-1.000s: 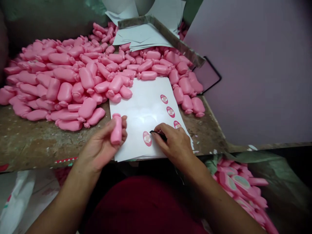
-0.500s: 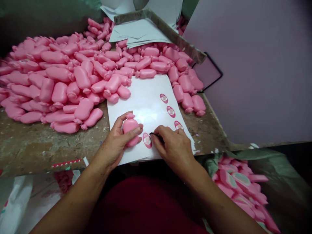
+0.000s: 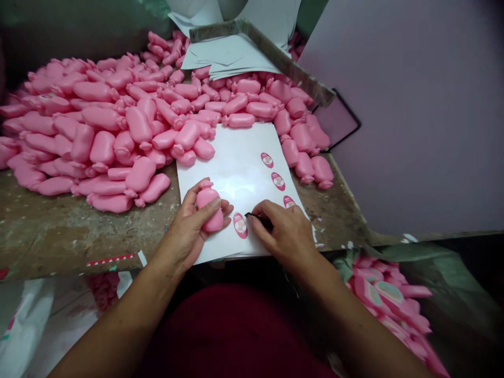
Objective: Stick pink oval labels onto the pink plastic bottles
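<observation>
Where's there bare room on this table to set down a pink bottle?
Bare stained brown worktop lies left of the white paper sheet, below the heaped pink plastic bottles; a narrower strip lies right of the sheet. Behind it, bottles crowd everything.

Pink and white around your hands

Your left hand (image 3: 185, 228) holds a glossy pink plastic bottle (image 3: 209, 210). Toward your right hand (image 3: 285, 233), pink-rimmed oval labels (image 3: 240, 226) line a white sheet (image 3: 232, 173), and that hand grips a black tool (image 3: 262, 220). Beyond both hands, a heap of pink bottles (image 3: 98, 126) covers a mottled brown desk (image 3: 59, 231).
</observation>
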Demonstrator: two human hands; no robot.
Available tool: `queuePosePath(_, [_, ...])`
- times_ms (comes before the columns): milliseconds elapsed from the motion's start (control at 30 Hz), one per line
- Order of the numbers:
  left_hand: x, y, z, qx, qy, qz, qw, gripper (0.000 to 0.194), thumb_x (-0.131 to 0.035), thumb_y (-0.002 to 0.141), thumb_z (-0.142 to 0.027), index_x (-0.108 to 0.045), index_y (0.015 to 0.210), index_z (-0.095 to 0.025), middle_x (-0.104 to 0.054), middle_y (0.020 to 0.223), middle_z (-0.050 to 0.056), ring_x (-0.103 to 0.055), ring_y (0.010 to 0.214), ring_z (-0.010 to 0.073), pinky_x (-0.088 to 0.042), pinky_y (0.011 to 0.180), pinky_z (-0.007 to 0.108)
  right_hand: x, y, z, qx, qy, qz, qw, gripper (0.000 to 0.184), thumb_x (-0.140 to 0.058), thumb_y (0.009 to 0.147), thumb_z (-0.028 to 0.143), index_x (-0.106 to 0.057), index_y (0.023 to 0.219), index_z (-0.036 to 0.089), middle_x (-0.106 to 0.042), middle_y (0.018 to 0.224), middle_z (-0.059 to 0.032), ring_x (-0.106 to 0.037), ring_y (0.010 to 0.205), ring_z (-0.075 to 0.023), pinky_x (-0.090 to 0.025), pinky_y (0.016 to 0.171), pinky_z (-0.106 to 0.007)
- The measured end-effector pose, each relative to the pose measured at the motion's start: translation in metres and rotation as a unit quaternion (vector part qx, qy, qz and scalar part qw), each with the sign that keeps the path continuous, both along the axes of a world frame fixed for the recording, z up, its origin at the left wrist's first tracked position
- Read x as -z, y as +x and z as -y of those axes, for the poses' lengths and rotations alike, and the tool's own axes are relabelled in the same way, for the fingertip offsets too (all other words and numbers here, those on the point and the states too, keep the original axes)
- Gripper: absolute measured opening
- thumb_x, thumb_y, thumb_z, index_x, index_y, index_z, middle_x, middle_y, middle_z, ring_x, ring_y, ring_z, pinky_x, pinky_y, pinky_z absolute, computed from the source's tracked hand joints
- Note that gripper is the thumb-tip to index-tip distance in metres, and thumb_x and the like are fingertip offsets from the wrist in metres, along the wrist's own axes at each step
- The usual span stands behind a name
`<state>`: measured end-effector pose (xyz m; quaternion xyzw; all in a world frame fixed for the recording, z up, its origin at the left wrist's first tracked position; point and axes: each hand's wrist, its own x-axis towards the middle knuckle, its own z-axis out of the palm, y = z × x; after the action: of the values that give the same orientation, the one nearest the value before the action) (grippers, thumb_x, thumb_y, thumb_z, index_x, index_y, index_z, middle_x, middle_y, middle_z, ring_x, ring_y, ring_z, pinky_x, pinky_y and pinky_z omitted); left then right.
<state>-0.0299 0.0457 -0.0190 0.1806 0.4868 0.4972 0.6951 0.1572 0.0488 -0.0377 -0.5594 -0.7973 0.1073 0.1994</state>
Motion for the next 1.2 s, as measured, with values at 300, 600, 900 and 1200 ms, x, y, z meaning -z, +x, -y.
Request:
queuePosePath(300, [-0.002,0.003,0.001,-0.037,-0.023,0.009,0.999,0.034,-0.07,0.077,-0.015,-0.055,0.108,-0.016,-0.07,0.091,0.006,-0.073,0.091,0.0221,-0.054,0.098,0.046,-0.007,-0.002,-0.01,0.042,-0.131,-0.107,0.985,0.03,-0.064,0.083,0.043,-0.054,0.064,0.022,-0.056,0.057,0.0033,-0.046,0.055,-0.0137,-0.034,0.067,-0.032])
queuePosePath(600, [-0.01,0.009,0.01,0.015,0.03,0.005,0.999,0.034,-0.073,0.081,-0.028,-0.059,0.112,-0.021,-0.067,0.091,0.001,-0.067,0.081,0.0133,-0.054,0.075,0.026,-0.039,-0.009,-0.008,0.025,-0.268,-0.369,0.89,0.032,-0.068,0.076,0.045,-0.051,0.061,0.022,-0.046,0.056,0.0049,-0.038,0.054,-0.0114,-0.029,0.051,-0.026])
queuePosePath(900, [-0.023,0.011,0.022,0.056,0.006,0.091,0.994,0.056,-0.042,0.093,-0.067,-0.06,0.118,-0.02,-0.068,0.099,0.006,-0.069,0.093,0.0208,-0.057,0.078,0.032,-0.035,-0.025,-0.003,0.0,-0.299,-0.395,0.869,0.032,-0.067,0.079,0.046,-0.053,0.064,0.021,-0.054,0.061,0.0028,-0.048,0.059,-0.0127,-0.034,0.056,-0.028])
queuePosePath(1200, [-0.022,0.01,0.025,0.049,0.022,0.103,0.993,0.054,-0.038,0.096,-0.064,-0.057,0.118,-0.018,-0.068,0.09,0.005,-0.069,0.089,0.0192,-0.056,0.075,0.029,-0.034,-0.029,-0.002,0.009,-0.308,-0.404,0.861,0.033,-0.067,0.078,0.048,-0.052,0.063,0.022,-0.054,0.059,0.0034,-0.045,0.057,-0.012,-0.034,0.055,-0.028])
